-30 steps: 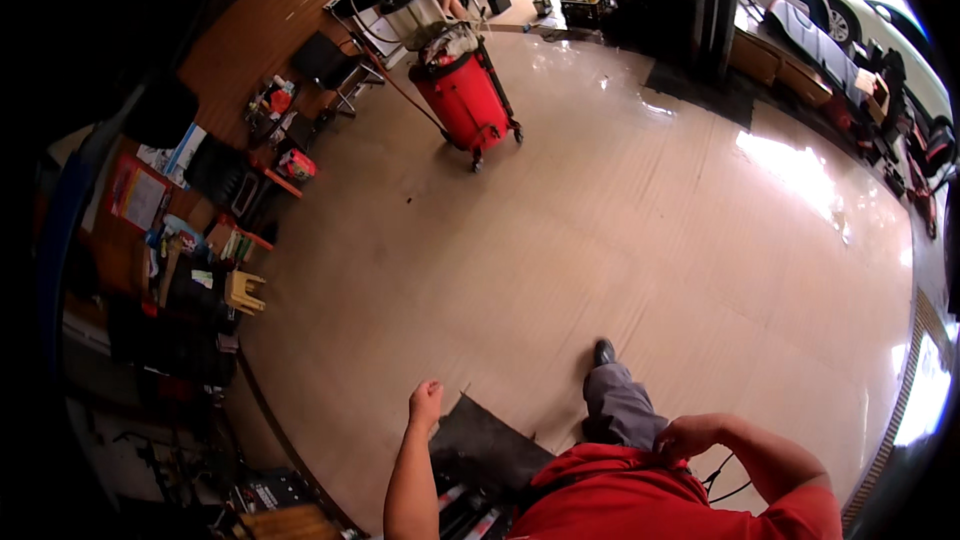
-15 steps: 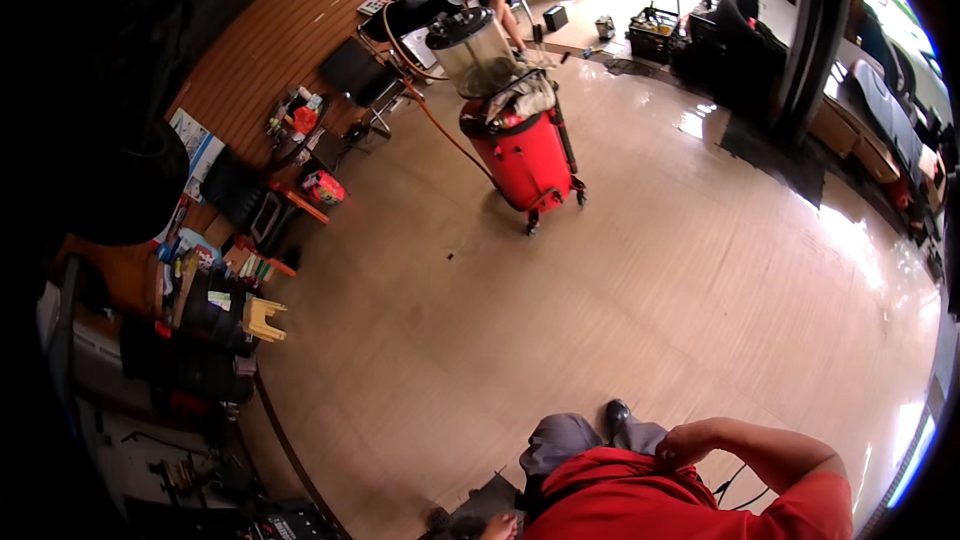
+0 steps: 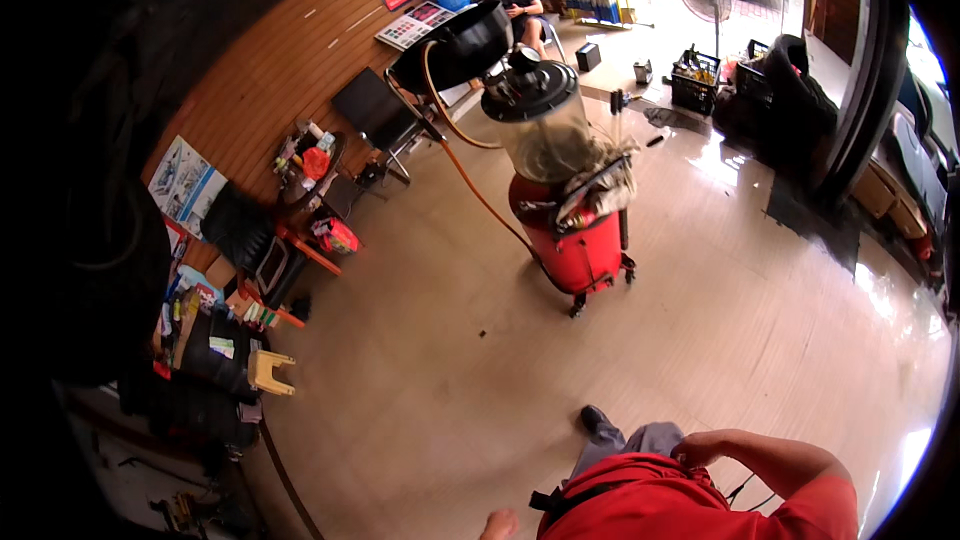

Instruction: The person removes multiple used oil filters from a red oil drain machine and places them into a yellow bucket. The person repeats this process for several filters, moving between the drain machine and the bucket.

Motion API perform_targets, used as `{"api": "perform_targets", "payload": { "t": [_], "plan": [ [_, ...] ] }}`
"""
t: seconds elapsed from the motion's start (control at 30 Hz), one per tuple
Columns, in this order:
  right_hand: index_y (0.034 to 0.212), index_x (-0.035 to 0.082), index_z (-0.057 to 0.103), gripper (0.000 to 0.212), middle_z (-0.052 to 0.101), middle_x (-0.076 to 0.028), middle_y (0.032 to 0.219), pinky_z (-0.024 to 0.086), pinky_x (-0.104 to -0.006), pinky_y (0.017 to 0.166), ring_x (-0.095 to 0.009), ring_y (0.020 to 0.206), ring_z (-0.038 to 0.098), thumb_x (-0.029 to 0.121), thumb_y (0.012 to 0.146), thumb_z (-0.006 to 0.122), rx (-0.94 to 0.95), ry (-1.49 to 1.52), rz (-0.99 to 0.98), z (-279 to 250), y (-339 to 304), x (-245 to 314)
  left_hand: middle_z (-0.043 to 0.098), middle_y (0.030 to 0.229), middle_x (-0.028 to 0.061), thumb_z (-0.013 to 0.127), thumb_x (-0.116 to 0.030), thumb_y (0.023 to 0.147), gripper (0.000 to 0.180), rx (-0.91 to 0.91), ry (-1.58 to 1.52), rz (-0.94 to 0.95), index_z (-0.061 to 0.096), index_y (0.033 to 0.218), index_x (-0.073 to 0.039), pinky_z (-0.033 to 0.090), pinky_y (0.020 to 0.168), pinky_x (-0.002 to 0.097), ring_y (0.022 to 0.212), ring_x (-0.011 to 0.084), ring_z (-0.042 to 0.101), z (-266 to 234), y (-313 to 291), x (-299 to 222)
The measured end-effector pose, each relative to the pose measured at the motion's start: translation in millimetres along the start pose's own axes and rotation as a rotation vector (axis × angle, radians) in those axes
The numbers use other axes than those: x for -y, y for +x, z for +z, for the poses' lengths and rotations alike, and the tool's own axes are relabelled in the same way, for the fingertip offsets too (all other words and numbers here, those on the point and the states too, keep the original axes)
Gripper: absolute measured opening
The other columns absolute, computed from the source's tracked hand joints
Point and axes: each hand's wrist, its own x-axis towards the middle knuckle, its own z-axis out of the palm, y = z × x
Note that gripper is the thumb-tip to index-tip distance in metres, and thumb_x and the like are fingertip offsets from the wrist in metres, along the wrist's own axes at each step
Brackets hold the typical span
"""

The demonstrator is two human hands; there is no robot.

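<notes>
My right hand (image 3: 700,448) is at my hip, against the grey trousers (image 3: 655,437) just under the hem of my red shirt (image 3: 640,500). Its fingers are curled in, and what they hold, if anything, is hidden. Low at the bottom edge, my left hand (image 3: 499,524) hangs beside my body, touching nothing visible; its fingers are too blurred to read. Ahead stands a red wheeled oil drainer (image 3: 575,250) with a clear tank (image 3: 548,140), a black pan (image 3: 465,45) and an orange-brown hose (image 3: 470,180). A pale rag (image 3: 612,185) is draped over it.
Chairs, including a black one (image 3: 375,110), and a small cluttered table (image 3: 310,165) line the left wall. A yellow stool (image 3: 270,373) is nearer. A seated person (image 3: 520,5) is at the back. Black crates (image 3: 695,83) and tires (image 3: 800,80) stand far right.
I have stepped forward, and the oil drainer appears nearer and lower in view. One shoe has come forward on the left. My right hand stays at my hip.
</notes>
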Motion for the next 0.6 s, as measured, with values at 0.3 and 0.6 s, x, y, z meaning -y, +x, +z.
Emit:
{"api": "perform_targets", "payload": {
  "t": [0.3, 0.6],
  "plan": [
    [0.113, 0.006, 0.058, 0.037, 0.065, -0.022, 0.093, 0.049, -0.0415, 0.074, -0.037, 0.086, 0.062, 0.021, 0.079, 0.059, -0.113, -0.066, 0.001, -134.7, 79.5, 35.4, 0.068, 0.089, 0.0115, 0.060, -0.026, 0.086, 0.032, -0.455, -0.299, 0.040, 0.062, 0.110, -0.005, 0.051, 0.073, 0.0359, 0.081, 0.0230, 0.065, -255.5, 151.2, -207.4],
    [0.102, 0.002, 0.062, 0.034, 0.064, -0.024, 0.091, 0.049, -0.0444, 0.076, -0.042, 0.088, 0.060, 0.020, 0.072, 0.061, -0.006, -0.258, -0.225, -265.8, 240.1, 6.9, 0.068, 0.091, 0.0130, 0.057, -0.030, 0.088, 0.033, -0.146, -0.007, -0.110, 0.063, 0.110, -0.006, 0.049, 0.078, 0.0318, 0.083, 0.0205, 0.064, -239.0, 213.9, -250.7]
  ]
}}
